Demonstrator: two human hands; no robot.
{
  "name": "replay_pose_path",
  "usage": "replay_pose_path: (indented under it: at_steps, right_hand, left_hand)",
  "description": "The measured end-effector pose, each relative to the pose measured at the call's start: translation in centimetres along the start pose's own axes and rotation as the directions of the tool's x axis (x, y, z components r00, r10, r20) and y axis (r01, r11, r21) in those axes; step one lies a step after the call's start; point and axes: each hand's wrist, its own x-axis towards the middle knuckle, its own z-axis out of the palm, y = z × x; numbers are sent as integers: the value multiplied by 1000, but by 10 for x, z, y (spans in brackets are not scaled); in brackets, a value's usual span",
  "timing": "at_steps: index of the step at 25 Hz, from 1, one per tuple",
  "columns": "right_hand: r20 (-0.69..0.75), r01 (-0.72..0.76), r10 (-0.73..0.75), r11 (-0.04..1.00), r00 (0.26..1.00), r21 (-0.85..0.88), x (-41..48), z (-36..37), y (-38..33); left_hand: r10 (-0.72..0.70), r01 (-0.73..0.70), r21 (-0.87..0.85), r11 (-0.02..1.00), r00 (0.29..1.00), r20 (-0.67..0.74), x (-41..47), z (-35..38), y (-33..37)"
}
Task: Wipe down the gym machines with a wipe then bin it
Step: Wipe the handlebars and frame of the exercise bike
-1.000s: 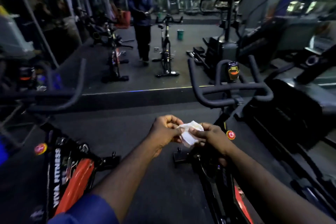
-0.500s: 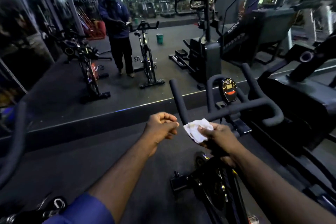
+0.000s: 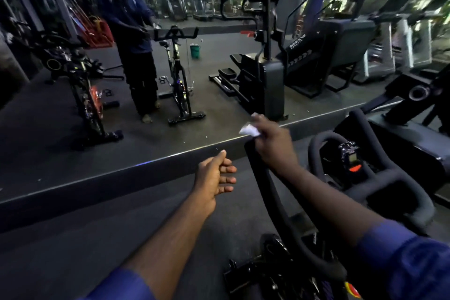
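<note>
Right hand (image 3: 270, 146): fingers curled round a crumpled white wipe (image 3: 248, 130); a bunch of it sticks out on the thumb side. The hand sits on the far tip of the bike's near handlebar prong (image 3: 274, 202). The hand is blurred, so I cannot tell whether the wipe is pressed flat on the foam or only held against it.

From the grip the black padded prong runs down and back toward the person, under the right forearm. That forearm is bare to a blue sleeve (image 3: 399, 258).

Left hand (image 3: 216, 178): below and to the left of the grip, apart from the bar. Thumb up, fingers loosely bent, palm turned toward the bar. It holds nothing.

To the right of the grip: the inner handlebar loop and the small console (image 3: 350, 156) with an orange mark on it. Below the grip, near the person: the spin bike frame (image 3: 280, 273).

Just beyond the grip: a raised ledge (image 3: 121, 178), with the mirror wall above it. The mirror shows a person standing at a bike. A small green bin (image 3: 195, 50) also shows in the reflection, up and to the left, well apart from the grip.
</note>
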Motion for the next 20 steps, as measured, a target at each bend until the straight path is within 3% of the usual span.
replay_pose_path:
  at_steps: [2, 4, 6, 10, 12, 14, 16, 18, 20]
  right_hand:
    - [176, 60, -34, 988, 984, -143, -9, 20, 10]
    - [163, 111, -88, 984, 983, -139, -14, 27, 13]
    - [172, 62, -39, 989, 984, -134, -2, 28, 10]
    - [409, -204, 151, 975, 900, 88, 23, 29, 9]
    - [377, -420, 328, 886, 866, 194, 20, 25, 12]
    - [371, -516, 409, 816, 834, 260, 6, 21, 27]
    - [232, -460, 419, 872, 878, 166, -13, 15, 37]
    - [79, -238, 231, 966, 970, 100, -41, 10, 36]
    - [97, -100, 86, 984, 992, 150, -74, 13, 34]
  left_hand:
    - [-32, 32, -16, 999, 999, 22, 25, -9, 7]
    - [-41, 42, -7, 999, 998, 55, 49, -11, 14]
    - [-72, 71, 19, 997, 996, 56, 66, -9, 18]
    - [-96, 96, 9, 995, 990, 102, 83, 4, 25]
    - [-92, 95, -15, 995, 989, 112, 88, 7, 31]
    - [-84, 87, -23, 996, 990, 112, 92, 9, 36]
    - [-77, 78, -2, 997, 990, 116, 99, 14, 38]
    - [-65, 65, 5, 998, 991, 119, 102, 19, 39]
    - [-71, 68, 27, 997, 987, 141, 103, 27, 36]
